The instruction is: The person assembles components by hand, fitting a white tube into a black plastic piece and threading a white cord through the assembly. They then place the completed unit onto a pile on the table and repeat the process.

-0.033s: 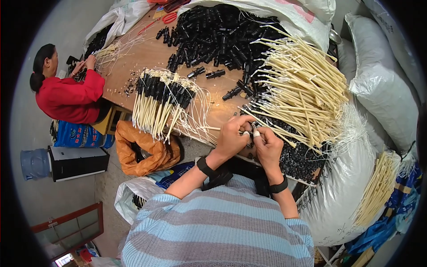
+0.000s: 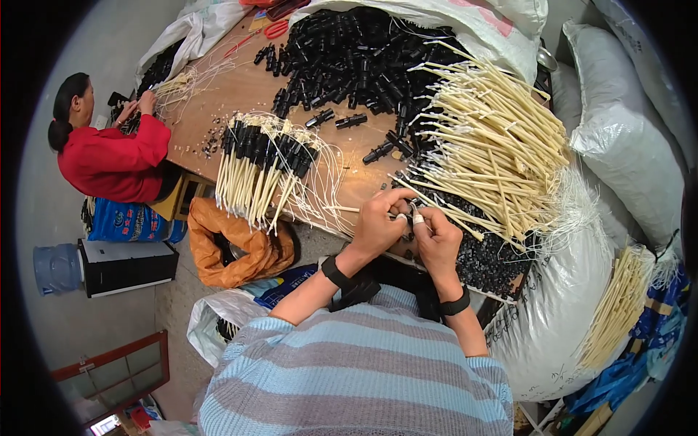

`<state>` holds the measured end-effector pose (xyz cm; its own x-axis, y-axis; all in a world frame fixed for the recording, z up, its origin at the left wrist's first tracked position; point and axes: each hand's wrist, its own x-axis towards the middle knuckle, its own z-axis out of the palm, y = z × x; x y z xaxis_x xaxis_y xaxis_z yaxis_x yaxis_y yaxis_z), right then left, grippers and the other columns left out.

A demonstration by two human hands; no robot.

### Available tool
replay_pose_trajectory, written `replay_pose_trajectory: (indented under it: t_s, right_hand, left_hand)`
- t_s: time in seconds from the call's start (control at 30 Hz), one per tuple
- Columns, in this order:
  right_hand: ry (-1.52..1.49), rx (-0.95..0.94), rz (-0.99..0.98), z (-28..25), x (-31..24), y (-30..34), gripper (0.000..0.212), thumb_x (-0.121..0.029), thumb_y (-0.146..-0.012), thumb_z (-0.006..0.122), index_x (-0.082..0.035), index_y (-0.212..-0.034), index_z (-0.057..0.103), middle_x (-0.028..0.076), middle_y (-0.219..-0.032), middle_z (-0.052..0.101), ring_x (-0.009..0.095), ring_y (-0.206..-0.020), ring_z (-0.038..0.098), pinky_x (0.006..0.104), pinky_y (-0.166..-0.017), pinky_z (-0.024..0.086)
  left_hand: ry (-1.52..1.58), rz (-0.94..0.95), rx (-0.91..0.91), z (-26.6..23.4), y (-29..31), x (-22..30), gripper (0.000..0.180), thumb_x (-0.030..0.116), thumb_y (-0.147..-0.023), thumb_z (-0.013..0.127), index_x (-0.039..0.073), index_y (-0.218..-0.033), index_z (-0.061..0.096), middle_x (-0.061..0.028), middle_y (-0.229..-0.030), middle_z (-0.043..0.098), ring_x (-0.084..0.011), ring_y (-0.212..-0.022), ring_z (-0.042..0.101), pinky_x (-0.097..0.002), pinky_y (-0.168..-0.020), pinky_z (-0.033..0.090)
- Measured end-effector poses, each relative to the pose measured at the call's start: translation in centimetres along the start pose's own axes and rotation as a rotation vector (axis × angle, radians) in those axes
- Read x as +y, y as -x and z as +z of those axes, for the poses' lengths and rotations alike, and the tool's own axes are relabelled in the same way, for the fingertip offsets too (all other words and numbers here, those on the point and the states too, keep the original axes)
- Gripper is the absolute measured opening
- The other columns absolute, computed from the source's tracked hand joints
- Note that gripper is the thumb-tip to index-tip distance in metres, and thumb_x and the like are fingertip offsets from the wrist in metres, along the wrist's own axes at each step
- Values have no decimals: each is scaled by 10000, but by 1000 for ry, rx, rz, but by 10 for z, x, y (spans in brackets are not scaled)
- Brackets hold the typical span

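My left hand [image 2: 379,221] is closed at the table's front edge. A thin cream-coloured tube [image 2: 343,208] sticks out of its left side, gripped in the fingers. Close beside it, my right hand [image 2: 438,236] pinches at a small whitish tip [image 2: 415,207] between the two hands. Its exact shape is hidden by the fingers. White wrapping covers a fingertip on each hand. To the right lies a big heap of cream tubes [image 2: 502,145] with white strings. To the left, several tubes fitted with black connectors [image 2: 265,149] lie in a row, strings trailing.
Black plastic connectors [image 2: 342,58] are piled at the back of the wooden table [image 2: 203,109]. Small black pieces [image 2: 487,265] lie under the tube heap. White sacks [image 2: 622,131] crowd the right. At the far left a person in red [image 2: 109,156] works. An orange bag [image 2: 233,247] stands below the table.
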<state>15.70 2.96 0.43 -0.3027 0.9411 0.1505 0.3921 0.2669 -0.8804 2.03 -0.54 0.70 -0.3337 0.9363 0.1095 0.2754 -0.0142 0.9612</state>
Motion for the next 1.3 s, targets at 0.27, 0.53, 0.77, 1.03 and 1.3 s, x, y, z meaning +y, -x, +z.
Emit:
replay_pose_trajectory:
  t_s: [0.27,0.53,0.77,1.03,1.3]
  right_hand:
    - [69,10,-254,2,4,3,69,-47,-831,675,-58,-899,675,31,-558,514,70,-472,464,241,-460,381]
    - [-651,-165,297,-10,-2,4,172,-62,-878,632,-2,-1038,649,-49,-663,549,34,-502,439,179,-477,340]
    - [-1267,-238,450,-38,5,-5,199,-75,-903,590,-17,-1090,624,-74,-586,443,26,-462,356,187,-448,294]
    - [153,-89,-307,-25,-4,-1,214,-139,-784,743,-110,-994,717,69,-601,607,150,-485,572,280,-474,430]
    - [138,-43,-332,-7,-29,-7,294,-2,-802,681,8,-1093,642,134,-964,675,202,-786,654,295,-666,514]
  left_hand:
    - [-202,150,55,-5,-6,-6,210,-16,-649,561,50,-788,704,-51,-732,602,-194,-730,517,-285,-612,402]
    - [-295,133,32,-14,-8,-5,261,-21,-647,599,56,-876,698,-71,-815,632,-220,-786,574,-297,-668,472]
    - [-163,184,-454,-15,-7,-7,418,1,-706,634,39,-1122,621,-145,-1001,683,-291,-823,661,-336,-759,517]
    - [-421,232,-289,-24,-9,1,228,78,-689,641,77,-914,678,-146,-744,658,-341,-699,642,-411,-593,493]
    - [-496,368,-9,-52,-9,8,197,97,-689,655,70,-883,675,-114,-785,665,-310,-693,636,-410,-597,488]
